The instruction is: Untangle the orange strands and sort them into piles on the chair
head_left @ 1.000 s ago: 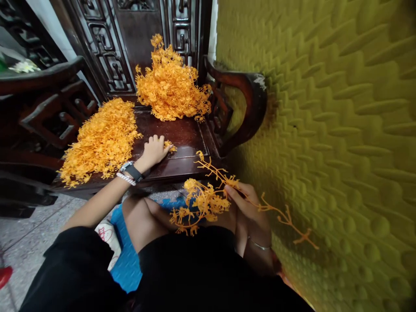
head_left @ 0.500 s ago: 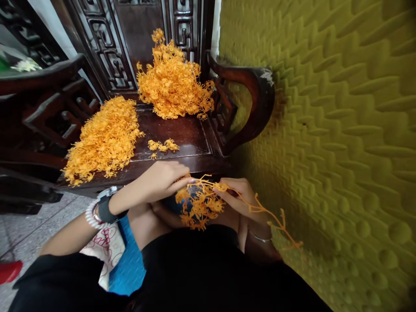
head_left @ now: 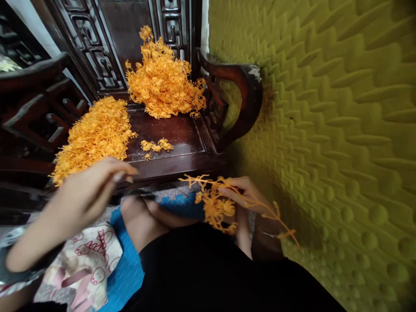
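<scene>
My right hand (head_left: 250, 193) is closed around an orange plastic flower sprig (head_left: 217, 208) above my lap. The sprig's bare end pokes out to the left, a cluster of small blossoms droops below, and a thin stem trails past the hand to the lower right. Off to the left, my left hand (head_left: 94, 186) is smeared by motion, its thumb and fingertips pinched together; whatever is between them is too blurred to make out. It is in front of a long heap of loose orange blossoms (head_left: 97, 134) on the dark wooden chair seat (head_left: 162, 162).
A taller pile of orange sprigs (head_left: 165, 82) rests against the chair back. Several loose blossoms (head_left: 157, 145) lie mid-seat. The curved armrest (head_left: 248, 99) stands beside a yellow embossed wall (head_left: 325, 108). A printed cloth bag (head_left: 97, 251) lies on a blue foam mat (head_left: 125, 260).
My left hand has left the sprig and swung left toward the blossom heap. My right hand still holds the sprig, almost in the same place. The view has shifted slightly.
</scene>
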`<action>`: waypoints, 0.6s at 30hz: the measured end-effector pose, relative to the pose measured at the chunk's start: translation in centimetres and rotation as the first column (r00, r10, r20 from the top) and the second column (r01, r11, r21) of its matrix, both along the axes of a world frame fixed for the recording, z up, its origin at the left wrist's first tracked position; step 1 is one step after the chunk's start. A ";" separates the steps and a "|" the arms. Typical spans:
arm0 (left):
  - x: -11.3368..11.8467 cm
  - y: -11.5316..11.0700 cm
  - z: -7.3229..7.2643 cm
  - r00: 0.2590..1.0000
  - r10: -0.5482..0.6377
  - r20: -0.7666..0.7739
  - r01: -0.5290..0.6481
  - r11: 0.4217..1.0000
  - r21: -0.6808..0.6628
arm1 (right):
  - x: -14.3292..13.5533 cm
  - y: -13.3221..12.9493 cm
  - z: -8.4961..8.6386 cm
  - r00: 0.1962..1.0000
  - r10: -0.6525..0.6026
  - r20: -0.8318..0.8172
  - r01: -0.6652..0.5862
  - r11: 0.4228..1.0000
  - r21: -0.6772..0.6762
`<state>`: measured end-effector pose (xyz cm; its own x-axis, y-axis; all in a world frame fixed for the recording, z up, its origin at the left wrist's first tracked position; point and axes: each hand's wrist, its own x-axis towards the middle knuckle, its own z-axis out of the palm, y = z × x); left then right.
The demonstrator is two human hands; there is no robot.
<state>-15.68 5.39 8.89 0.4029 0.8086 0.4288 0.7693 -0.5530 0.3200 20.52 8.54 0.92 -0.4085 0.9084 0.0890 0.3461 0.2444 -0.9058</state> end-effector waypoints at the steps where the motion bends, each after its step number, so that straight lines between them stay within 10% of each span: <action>1: 1.5 0.2 -0.7 0.992 -0.121 -0.030 0.121 0.993 0.005 | -1.2 0.1 0.1 0.996 0.073 0.059 -0.075 0.997 0.021; 4: 6.0 0.9 -2.6 0.930 -0.324 -0.171 0.337 0.940 0.051 | -4.4 0.2 0.7 0.955 0.250 0.161 -0.267 0.959 0.096; 10: 9.0 1.2 -3.9 0.781 -0.326 -0.532 0.502 0.834 0.226 | -5.9 -0.7 2.5 0.876 0.459 0.147 -0.477 0.870 0.127; 18: 7.3 1.4 -4.8 0.895 -0.444 0.042 0.444 0.896 0.000 | -5.4 -1.2 2.2 0.882 0.433 0.184 -0.458 0.881 0.118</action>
<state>-8.35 6.80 4.13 0.7036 0.5537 0.4455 0.4308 -0.8308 0.3523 15.09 7.38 3.11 -0.7859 0.6068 0.1191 0.2942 0.5363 -0.7911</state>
